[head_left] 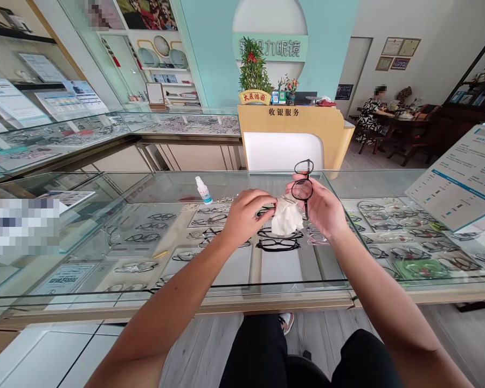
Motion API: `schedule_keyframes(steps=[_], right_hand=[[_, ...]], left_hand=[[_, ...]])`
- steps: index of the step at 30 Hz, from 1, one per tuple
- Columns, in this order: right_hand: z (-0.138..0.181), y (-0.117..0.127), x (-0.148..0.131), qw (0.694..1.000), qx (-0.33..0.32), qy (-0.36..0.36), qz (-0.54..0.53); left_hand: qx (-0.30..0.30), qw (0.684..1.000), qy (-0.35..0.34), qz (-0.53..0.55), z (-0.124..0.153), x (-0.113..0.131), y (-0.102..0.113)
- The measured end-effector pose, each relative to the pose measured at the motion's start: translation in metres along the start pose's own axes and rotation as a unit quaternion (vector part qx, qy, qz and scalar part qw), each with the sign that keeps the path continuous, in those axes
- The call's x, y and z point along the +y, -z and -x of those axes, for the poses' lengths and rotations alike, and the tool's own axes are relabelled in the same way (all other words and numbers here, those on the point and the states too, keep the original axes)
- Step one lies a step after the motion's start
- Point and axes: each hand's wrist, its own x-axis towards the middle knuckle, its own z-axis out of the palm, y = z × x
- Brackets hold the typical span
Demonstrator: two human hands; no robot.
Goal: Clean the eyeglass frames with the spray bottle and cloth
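Above the glass display counter [226,272], my right hand [325,207] holds a pair of dark-framed round eyeglasses [303,189], turned so that one lens sits above the other. Close by on the left, my left hand [248,213] is closed on a crumpled white cloth [286,215]. The cloth hangs down between the two hands, beside the lower lens; whether it touches the glasses I cannot tell. A white spray bottle [203,190] with a blue and red label stands on the counter to the left of my left hand. Black-framed glasses [278,244] show beneath the cloth.
Rows of eyeglasses [412,253] lie inside the counter on both sides. A printed sign [455,175] stands at the right, and papers [70,198] lie at the left. Beyond is a wooden cashier desk [337,140] with a plant [254,67]. A person [372,116] sits at a far table.
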Motion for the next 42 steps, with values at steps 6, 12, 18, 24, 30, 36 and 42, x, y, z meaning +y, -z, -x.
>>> schedule_keyframes(steps=[6, 12, 18, 24, 30, 36, 42], right_hand=[[0.0, 0.0, 0.003, 1.0, -0.013, -0.005, 0.003], [-0.001, 0.001, 0.002, 1.0, 0.01, -0.016, -0.005], [-0.001, 0.001, 0.005, 1.0, -0.005, -0.027, -0.015], [-0.001, 0.001, 0.006, 1.0, 0.003, -0.028, -0.012], [-0.003, 0.005, -0.001, 0.999, 0.023, -0.012, -0.022], [-0.003, 0.005, -0.006, 0.999, 0.035, 0.001, -0.009], [0.0, 0.003, -0.001, 0.999, 0.014, 0.011, 0.029]], left_hand=[[0.019, 0.999, -0.013, -0.032, -0.001, -0.001, -0.001], [-0.017, 0.999, -0.001, -0.045, 0.0, 0.001, -0.004], [-0.011, 0.999, 0.001, -0.036, 0.001, 0.0, -0.005], [0.005, 0.999, -0.007, -0.05, 0.0, 0.001, -0.006], [0.007, 0.998, 0.011, -0.053, 0.0, 0.002, -0.004], [0.006, 1.0, 0.007, -0.004, -0.001, 0.008, 0.004], [0.039, 0.933, 0.221, 0.28, -0.001, 0.013, -0.002]])
